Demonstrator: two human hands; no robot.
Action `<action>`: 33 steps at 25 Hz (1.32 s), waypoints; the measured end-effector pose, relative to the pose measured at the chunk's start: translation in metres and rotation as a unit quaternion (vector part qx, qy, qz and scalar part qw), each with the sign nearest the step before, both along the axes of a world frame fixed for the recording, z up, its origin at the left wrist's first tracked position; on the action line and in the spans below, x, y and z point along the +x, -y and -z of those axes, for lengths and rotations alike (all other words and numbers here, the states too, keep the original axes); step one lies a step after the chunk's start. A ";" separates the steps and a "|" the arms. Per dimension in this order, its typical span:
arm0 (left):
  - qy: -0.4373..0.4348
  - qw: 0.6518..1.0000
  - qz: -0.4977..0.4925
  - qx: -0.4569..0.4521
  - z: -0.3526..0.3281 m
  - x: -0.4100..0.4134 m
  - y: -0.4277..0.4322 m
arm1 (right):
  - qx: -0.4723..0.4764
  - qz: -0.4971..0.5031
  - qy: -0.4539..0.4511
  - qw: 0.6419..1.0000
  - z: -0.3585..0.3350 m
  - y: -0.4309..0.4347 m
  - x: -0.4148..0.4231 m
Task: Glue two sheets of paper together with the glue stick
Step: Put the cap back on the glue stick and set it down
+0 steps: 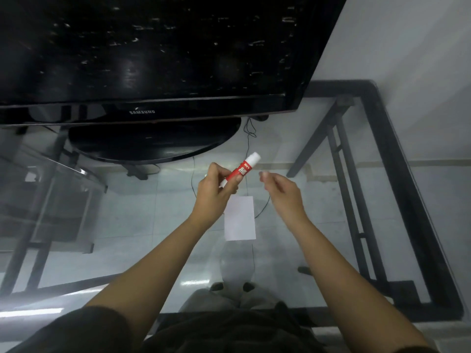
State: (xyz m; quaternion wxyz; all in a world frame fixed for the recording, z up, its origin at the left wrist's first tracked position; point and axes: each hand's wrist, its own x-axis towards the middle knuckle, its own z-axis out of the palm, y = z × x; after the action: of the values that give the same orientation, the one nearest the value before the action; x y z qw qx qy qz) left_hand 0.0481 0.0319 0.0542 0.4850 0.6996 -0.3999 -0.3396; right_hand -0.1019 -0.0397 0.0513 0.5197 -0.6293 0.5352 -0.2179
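My left hand (215, 189) grips a red and white glue stick (243, 169), held slanted with its white end pointing up and to the right. Close beside it, my right hand (279, 188) hovers with fingers loosely curled and nothing visible in them. Below both hands a small white paper (240, 220) lies flat on the glass table; it looks like one sheet, and I cannot tell whether another lies under it. My left hand covers its upper left corner.
A black television (153, 59) on an oval stand (155, 142) fills the back of the glass table (127, 225). The table's black metal frame (407, 189) runs along the right side. A thin cable (248, 141) trails from the stand. A white wall rises at the right.
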 end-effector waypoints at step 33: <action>-0.404 0.889 0.024 0.215 -0.045 0.007 0.003 | 0.075 0.024 0.218 0.973 -0.034 0.001 0.021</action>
State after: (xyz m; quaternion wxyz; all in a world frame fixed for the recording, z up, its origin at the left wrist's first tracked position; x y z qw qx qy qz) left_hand 0.0555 0.0290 0.0996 0.4340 0.5794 -0.1038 -0.6820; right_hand -0.0813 -0.0408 0.0853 0.6641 -0.5127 0.4387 -0.3218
